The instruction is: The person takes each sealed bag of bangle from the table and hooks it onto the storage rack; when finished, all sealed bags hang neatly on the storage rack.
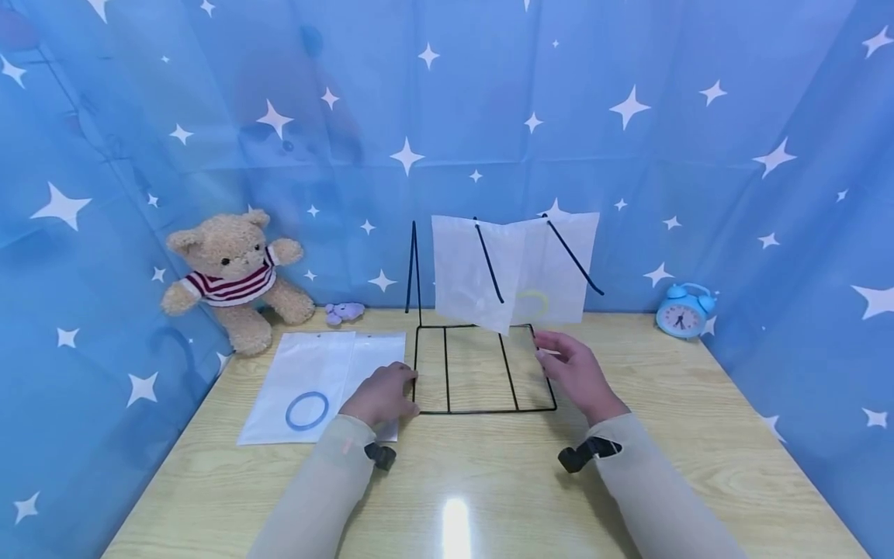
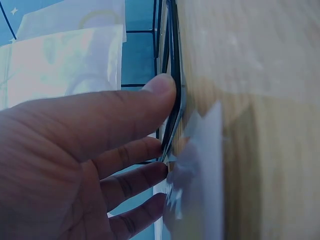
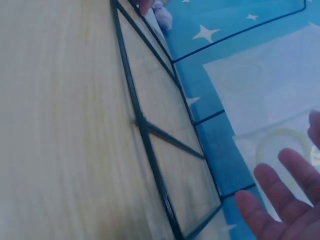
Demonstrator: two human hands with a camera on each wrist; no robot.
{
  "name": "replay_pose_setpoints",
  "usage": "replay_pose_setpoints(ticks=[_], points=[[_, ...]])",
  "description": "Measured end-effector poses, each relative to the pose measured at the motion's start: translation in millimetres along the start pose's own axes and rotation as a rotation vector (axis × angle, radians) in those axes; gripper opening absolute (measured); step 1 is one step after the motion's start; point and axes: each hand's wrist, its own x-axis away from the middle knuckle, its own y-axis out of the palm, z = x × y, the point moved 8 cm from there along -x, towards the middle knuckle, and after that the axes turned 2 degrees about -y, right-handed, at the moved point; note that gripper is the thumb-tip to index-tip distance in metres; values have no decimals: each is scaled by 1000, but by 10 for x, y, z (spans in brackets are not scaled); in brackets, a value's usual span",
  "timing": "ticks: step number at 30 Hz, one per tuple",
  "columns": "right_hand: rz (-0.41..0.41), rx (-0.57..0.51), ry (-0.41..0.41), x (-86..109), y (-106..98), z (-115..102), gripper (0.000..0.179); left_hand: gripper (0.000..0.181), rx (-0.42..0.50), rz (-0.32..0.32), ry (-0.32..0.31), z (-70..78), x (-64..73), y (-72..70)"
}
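A black wire rack (image 1: 518,371) with upright arms stands on the table. Two whitish translucent plastic sheets (image 1: 475,268) hang on the arms, one bearing a yellow ring. At the rack's front left corner, my left hand (image 1: 382,394) pinches the wire; in the left wrist view the thumb (image 2: 161,86) lies against the rod with the fingertips close behind it. My right hand (image 1: 574,371) is at the rack's right side, its fingers loosely extended by the side bar. In the right wrist view those fingers (image 3: 280,200) are spread a little and grip nothing.
Left of the rack lie more whitish sheets (image 1: 293,373), one with a blue ring (image 1: 307,410). A teddy bear (image 1: 233,272) in a striped shirt and a small purple toy (image 1: 344,312) sit at the back left. At the back right is a blue alarm clock (image 1: 683,312).
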Motion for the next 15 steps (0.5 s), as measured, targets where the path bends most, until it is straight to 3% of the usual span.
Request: replay_pose_setpoints(ticks=[8,15], points=[[-22,-5,49,99,-87,174,54,70,22,-5,-15,-15,13,-14],[-51,62,73,139,-194,296,56,70,18,-1,-3,3,9,-20]])
